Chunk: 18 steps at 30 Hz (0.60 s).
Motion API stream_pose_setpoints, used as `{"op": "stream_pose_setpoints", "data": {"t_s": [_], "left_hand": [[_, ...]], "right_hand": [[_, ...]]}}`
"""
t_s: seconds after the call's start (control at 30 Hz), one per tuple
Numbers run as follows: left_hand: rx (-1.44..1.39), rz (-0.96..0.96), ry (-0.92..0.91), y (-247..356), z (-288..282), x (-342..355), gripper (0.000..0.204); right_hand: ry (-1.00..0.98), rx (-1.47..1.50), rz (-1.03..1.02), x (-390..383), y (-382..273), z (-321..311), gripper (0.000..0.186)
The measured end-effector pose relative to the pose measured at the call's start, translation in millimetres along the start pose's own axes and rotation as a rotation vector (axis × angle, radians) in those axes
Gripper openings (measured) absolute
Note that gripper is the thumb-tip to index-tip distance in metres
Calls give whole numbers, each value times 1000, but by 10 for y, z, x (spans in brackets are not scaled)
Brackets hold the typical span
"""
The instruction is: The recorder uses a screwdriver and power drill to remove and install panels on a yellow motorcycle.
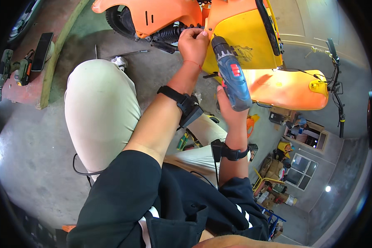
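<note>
My right hand (226, 99) is wrapped round the grip of a blue and black cordless drill (234, 78). The drill's chuck points away from me, its tip close to the corner of a yellow body panel (246, 37) on an orange scooter (165, 13). Beside that tip, my left hand (193, 45) has its fingers curled together at the panel's edge, near a small dark screw (210, 29). Whatever those fingers pinch is too small or hidden to make out. Black straps with small boxes sit on both forearms.
On a reddish board at the left lie a phone (42, 51) and power tools (24, 68). A long thin rod (126, 54) rests on the concrete floor. Handlebars (338, 82) stand at the right, beyond the orange bodywork (285, 89). Boxes and clutter (277, 169) line the right wall.
</note>
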<state>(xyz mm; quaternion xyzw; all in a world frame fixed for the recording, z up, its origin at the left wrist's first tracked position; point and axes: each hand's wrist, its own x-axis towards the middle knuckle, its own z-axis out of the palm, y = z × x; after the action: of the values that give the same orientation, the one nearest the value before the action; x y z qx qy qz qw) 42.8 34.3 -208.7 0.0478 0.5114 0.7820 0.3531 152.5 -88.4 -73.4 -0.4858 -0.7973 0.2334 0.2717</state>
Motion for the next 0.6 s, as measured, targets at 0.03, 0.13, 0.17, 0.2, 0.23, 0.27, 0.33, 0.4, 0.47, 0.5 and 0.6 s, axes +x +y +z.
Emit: {"op": "stream_pose_setpoints", "data": {"t_s": [0.03, 0.13, 0.17, 0.2, 0.23, 0.27, 0.33, 0.4, 0.47, 0.5, 0.6], "left_hand": [[3, 15, -13, 13, -3, 21, 8], [55, 59, -40, 138, -56, 19, 7], [103, 88, -56, 197, -74, 6, 7], [105, 86, -56, 188, -73, 14, 7], [101, 86, -65, 194, -83, 33, 7], [96, 86, -74, 200, -94, 48, 7], [129, 75, -100, 225, -120, 46, 7], [161, 62, -128, 269, -135, 39, 7], [183, 79, -138, 290, -144, 37, 7], [184, 79, -137, 295, -141, 36, 7], [127, 108, -90, 261, -138, 47, 6]], "right_hand": [[-11, -61, -21, 14, 37, 9, 47], [-50, -126, -1, 27, 103, 42, 70], [-60, -123, -10, 60, 60, 65, 72], [-69, -121, -19, 83, 44, 88, 74], [-71, -118, -20, 94, 59, 117, 74], [-50, -151, -59, 101, 91, 147, 75], [-29, -182, -96, 107, 121, 178, 75], [-5, -221, -164, 113, 138, 192, 76], [4, -223, -175, 122, 141, 209, 77], [15, -228, -186, 125, 140, 216, 78], [28, -271, -201, 142, 86, 245, 80]]}}
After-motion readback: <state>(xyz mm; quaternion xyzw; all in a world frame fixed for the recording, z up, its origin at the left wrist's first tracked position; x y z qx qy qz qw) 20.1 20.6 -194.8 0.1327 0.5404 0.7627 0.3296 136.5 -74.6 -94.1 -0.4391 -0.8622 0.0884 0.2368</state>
